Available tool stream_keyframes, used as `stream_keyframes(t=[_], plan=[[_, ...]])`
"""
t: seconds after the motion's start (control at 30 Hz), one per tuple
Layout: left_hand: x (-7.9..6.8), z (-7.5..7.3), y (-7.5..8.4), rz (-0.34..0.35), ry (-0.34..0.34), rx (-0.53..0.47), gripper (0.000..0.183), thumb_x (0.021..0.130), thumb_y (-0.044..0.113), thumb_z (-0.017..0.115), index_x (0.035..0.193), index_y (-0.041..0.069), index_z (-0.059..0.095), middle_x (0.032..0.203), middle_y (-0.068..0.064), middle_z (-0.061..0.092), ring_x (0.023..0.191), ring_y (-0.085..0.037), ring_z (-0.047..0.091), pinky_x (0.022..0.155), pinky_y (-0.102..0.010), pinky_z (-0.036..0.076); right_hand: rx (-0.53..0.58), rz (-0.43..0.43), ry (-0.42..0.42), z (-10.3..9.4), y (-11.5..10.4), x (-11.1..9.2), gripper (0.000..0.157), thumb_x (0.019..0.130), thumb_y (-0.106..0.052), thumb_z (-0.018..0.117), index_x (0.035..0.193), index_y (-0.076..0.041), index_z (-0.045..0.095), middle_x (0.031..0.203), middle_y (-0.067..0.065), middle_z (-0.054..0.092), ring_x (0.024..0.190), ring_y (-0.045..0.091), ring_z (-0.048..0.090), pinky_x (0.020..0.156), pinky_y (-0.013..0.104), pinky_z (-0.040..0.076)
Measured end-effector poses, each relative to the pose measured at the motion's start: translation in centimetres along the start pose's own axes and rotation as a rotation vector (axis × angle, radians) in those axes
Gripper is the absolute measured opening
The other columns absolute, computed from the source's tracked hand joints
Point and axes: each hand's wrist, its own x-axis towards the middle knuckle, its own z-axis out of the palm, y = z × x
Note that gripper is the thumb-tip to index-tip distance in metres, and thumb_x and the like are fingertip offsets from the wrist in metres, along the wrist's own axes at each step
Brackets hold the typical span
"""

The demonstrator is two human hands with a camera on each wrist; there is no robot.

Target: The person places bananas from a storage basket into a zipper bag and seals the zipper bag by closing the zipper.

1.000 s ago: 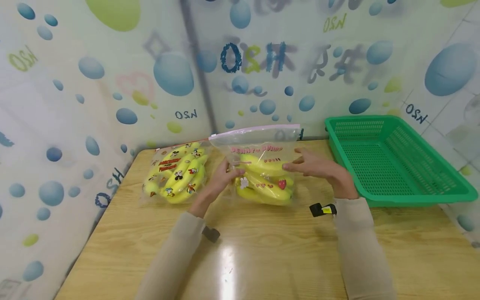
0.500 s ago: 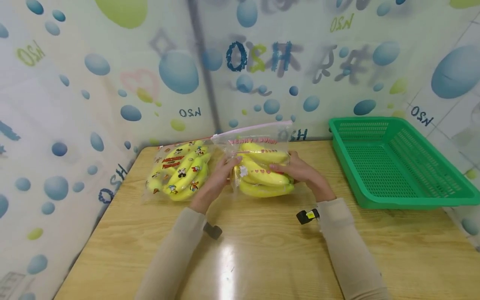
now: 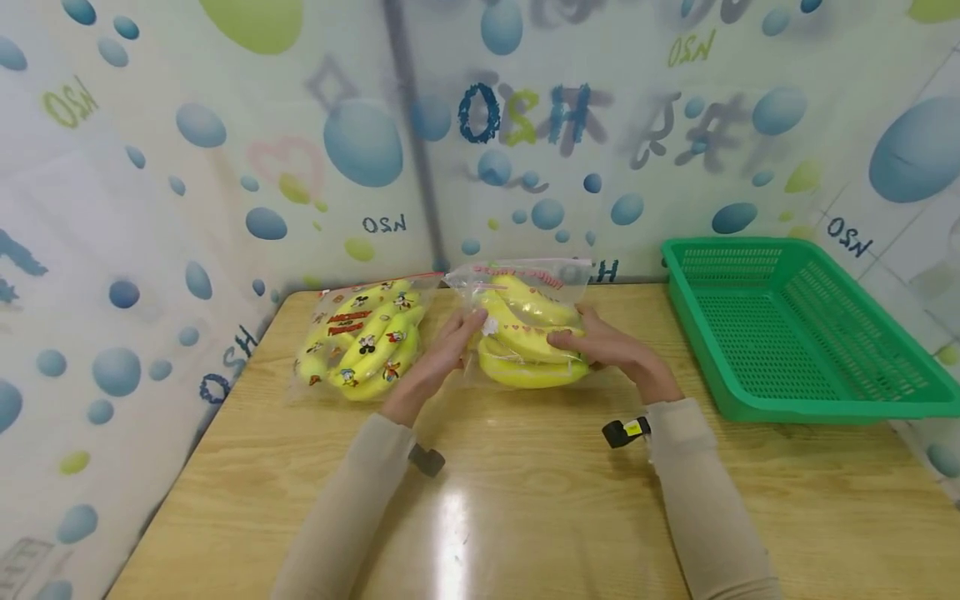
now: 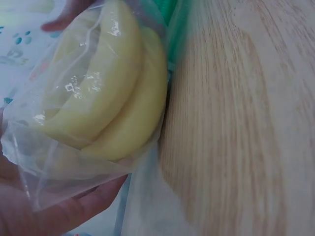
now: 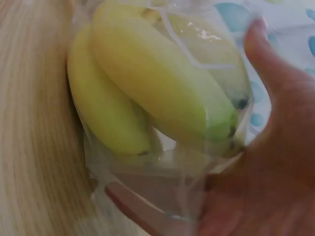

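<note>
A clear zip bag of bananas (image 3: 532, 333) with pink print stands at the middle of the table, its top tipped towards the wall. My left hand (image 3: 445, 350) holds its left side, thumb on the front. On the right side my right hand (image 3: 618, 350) grips it, thumb across the front and the other fingers behind. In the left wrist view, fingers (image 4: 83, 209) reach round the bag's side. The right wrist view has several bananas (image 5: 162, 69) close up through the plastic, with my right palm against the bag's end. Fingertips behind the bag are partly hidden.
Another printed zip bag of bananas (image 3: 363, 342), with red lettering, lies just left of my left hand. A green plastic basket (image 3: 832, 410) sits at the table's right. A patterned curtain (image 3: 630, 167) hangs behind the wooden table (image 3: 540, 500).
My right hand has moved left onto the bag's right side, its fingers going behind. The bag's upright top has tipped back towards the wall. My left hand stays at the left side.
</note>
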Motion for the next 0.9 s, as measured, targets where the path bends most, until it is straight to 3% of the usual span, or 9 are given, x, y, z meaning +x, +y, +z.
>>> stream_keyframes(t=[0.13,0.23,0.43,0.5,0.57,0.67,0.7,0.8,0.9], plan=[[0.22,-0.01,-0.3,0.02,0.016,-0.007,0.077,0.107,0.057,0.041,0.161,0.007,0.022,0.161,-0.016,0.037,0.146,-0.034,0.039,0.117,-0.048,0.038,0.029,-0.016,-0.036,-0.18,0.18,0.11,0.121,0.091,-0.051,0.072,0.163,-0.008,-0.016,0.167,0.025,0.013,0.147,0.039,0.027,0.122,0.06,0.028],[0.29,0.01,-0.42,0.001,0.044,-0.003,0.087,0.104,0.06,0.045,0.164,0.005,0.014,0.165,-0.019,0.033,0.155,-0.035,0.031,0.127,-0.05,0.025,0.075,-0.044,-0.038,-0.08,0.12,0.31,0.12,0.092,-0.048,0.072,0.163,-0.007,-0.015,0.167,0.025,0.015,0.152,0.04,0.02,0.127,0.062,0.012],[0.25,-0.15,-0.3,-0.075,0.089,0.011,0.098,0.098,0.069,0.05,0.166,0.013,0.007,0.168,-0.02,0.027,0.153,-0.041,0.031,0.119,-0.065,0.032,0.053,-0.042,-0.038,-0.19,0.01,0.35,0.112,0.098,-0.052,0.063,0.162,-0.004,-0.017,0.168,0.028,0.007,0.156,0.044,0.015,0.127,0.062,0.013],[0.21,-0.19,-0.25,-0.099,0.099,0.023,0.103,0.096,0.072,0.051,0.167,0.015,0.0,0.165,-0.02,0.031,0.128,-0.031,0.058,0.104,-0.051,0.051,0.04,-0.041,-0.04,-0.26,0.05,0.23,0.109,0.101,-0.059,0.053,0.161,-0.005,-0.019,0.17,0.028,-0.005,0.158,0.047,0.006,0.126,0.065,0.011],[0.21,-0.16,-0.25,-0.107,0.112,0.041,0.106,0.095,0.073,0.051,0.166,0.02,-0.008,0.163,-0.02,0.036,0.088,-0.022,0.062,0.078,-0.035,0.054,0.032,-0.036,-0.028,-0.2,0.17,0.32,0.104,0.103,-0.062,0.045,0.162,-0.005,-0.019,0.17,0.029,-0.01,0.158,0.05,0.0,0.125,0.067,0.011],[0.25,-0.08,-0.11,-0.074,0.104,0.092,0.099,0.098,0.072,0.045,0.165,0.028,-0.013,0.169,-0.019,0.025,0.094,-0.023,0.065,0.084,-0.037,0.056,0.046,-0.03,-0.01,0.1,0.15,0.5,0.099,0.104,-0.057,0.046,0.163,-0.004,-0.013,0.169,0.03,0.003,0.157,0.049,0.011,0.125,0.066,0.013],[0.29,-0.08,-0.07,-0.064,0.098,0.113,0.095,0.099,0.072,0.042,0.165,0.03,-0.012,0.172,-0.018,0.02,0.116,-0.031,0.064,0.1,-0.047,0.052,0.06,-0.028,-0.012,0.2,0.16,0.63,0.096,0.104,-0.053,0.049,0.164,-0.004,-0.009,0.167,0.031,0.013,0.155,0.048,0.02,0.126,0.065,0.016],[0.2,-0.11,0.12,-0.066,0.058,0.153,0.083,0.102,0.072,0.031,0.166,0.035,-0.007,0.175,-0.009,-0.002,0.16,-0.041,0.009,0.122,-0.07,0.014,0.065,-0.032,-0.029,0.38,0.0,0.7,0.086,0.103,-0.049,0.054,0.163,-0.004,0.011,0.151,0.025,0.043,0.136,0.037,0.047,0.122,0.057,0.031],[0.1,-0.13,0.15,-0.107,0.018,0.124,0.079,0.103,0.072,0.026,0.165,0.036,-0.007,0.175,-0.006,-0.009,0.161,-0.042,-0.002,0.118,-0.077,0.012,0.091,-0.025,-0.068,0.47,0.01,0.62,0.076,0.103,-0.05,0.055,0.158,-0.006,0.027,0.138,0.021,0.054,0.123,0.032,0.055,0.108,0.05,0.05]])
